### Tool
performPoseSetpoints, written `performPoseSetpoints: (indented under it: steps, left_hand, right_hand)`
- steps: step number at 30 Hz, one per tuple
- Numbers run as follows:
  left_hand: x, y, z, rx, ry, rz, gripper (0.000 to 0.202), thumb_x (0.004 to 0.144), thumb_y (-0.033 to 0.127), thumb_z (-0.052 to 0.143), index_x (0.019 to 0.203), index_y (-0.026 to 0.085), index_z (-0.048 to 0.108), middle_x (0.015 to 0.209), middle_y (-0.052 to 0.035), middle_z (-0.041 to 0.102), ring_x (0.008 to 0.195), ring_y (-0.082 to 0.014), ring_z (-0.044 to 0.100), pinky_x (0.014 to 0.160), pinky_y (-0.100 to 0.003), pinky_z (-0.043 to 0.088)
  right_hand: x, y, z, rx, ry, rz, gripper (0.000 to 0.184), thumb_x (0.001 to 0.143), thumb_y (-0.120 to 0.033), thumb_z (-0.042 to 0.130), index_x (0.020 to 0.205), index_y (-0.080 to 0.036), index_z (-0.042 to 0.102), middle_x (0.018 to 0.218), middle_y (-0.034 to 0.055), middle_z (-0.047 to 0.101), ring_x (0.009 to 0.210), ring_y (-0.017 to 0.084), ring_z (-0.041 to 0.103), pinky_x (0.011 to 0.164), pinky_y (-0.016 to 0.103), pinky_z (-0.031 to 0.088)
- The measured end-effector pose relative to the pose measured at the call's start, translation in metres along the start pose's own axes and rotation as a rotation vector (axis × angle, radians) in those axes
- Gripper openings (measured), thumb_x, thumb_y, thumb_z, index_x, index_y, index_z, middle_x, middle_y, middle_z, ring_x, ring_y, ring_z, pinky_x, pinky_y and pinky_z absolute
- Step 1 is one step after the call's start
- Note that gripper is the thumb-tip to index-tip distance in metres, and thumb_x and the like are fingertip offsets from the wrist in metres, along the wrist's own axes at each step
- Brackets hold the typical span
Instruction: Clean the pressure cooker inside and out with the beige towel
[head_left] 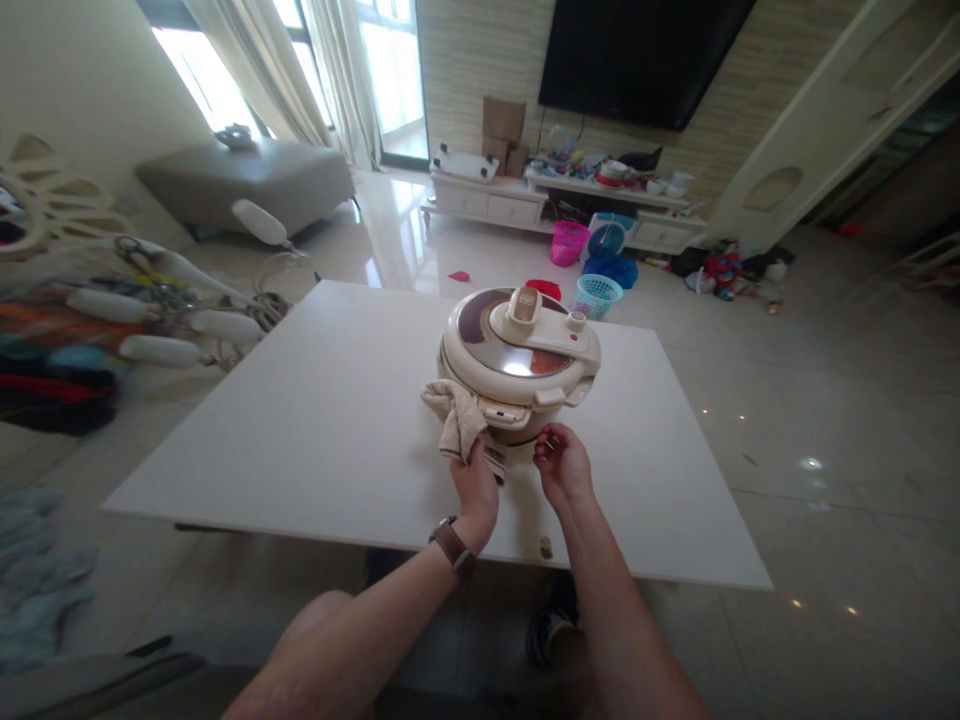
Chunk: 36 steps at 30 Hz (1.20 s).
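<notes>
A cream electric pressure cooker (520,357) with a closed lid stands on a white table (315,420). My left hand (475,480), with a brown watch on its wrist, grips a beige cloth (456,417) that hangs against the cooker's front left side. Just below the cooker's front panel, my right hand (561,462) has its fingers curled in a pinch; whatever they hold is too small to make out.
A small brown scrap (545,547) lies near the table's front edge. A cluttered rack (150,310) stands at the left. On the glossy floor behind are plastic baskets (598,294), a low TV cabinet (562,205) and a grey sofa (247,180).
</notes>
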<state>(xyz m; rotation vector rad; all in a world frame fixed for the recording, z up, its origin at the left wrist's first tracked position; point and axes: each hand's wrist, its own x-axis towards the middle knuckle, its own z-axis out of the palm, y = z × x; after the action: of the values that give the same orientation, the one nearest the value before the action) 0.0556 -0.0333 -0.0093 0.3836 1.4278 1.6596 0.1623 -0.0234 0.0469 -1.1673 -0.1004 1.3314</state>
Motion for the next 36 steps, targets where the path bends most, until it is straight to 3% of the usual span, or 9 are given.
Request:
performPoseSetpoints:
  steps: [11,23,36]
  left_hand:
    - [0.003,0.012,0.004,-0.031,0.022,0.009,0.026,0.09,0.03,0.071,0.114,0.019,0.072,0.128,-0.0114,0.075,0.124,-0.0243,0.068,0.108,-0.037,0.051]
    - [0.026,0.01,0.005,-0.084,0.043,0.008,0.037,0.092,0.039,0.072,0.121,0.018,0.074,0.131,-0.0119,0.074,0.126,-0.0254,0.068,0.111,-0.04,0.05]
    - [0.043,0.019,0.006,-0.081,0.068,-0.055,0.03,0.094,0.031,0.07,0.12,0.017,0.075,0.13,-0.0107,0.076,0.12,-0.0242,0.071,0.105,-0.038,0.055]
  right_hand:
    - [-0.002,-0.002,0.002,0.012,0.006,0.006,0.004,0.067,-0.018,0.065,0.065,-0.018,0.062,0.053,-0.0033,0.058,0.046,0.006,0.047,0.041,0.016,0.035]
    - [0.0,-0.001,0.001,0.012,0.016,0.016,0.005,0.068,-0.02,0.067,0.066,-0.017,0.063,0.055,-0.0033,0.058,0.047,0.006,0.048,0.042,0.016,0.036]
    - [0.003,0.0,0.0,0.003,0.002,0.011,0.009,0.067,-0.021,0.069,0.068,-0.019,0.06,0.054,-0.0033,0.058,0.047,0.007,0.047,0.042,0.017,0.034]
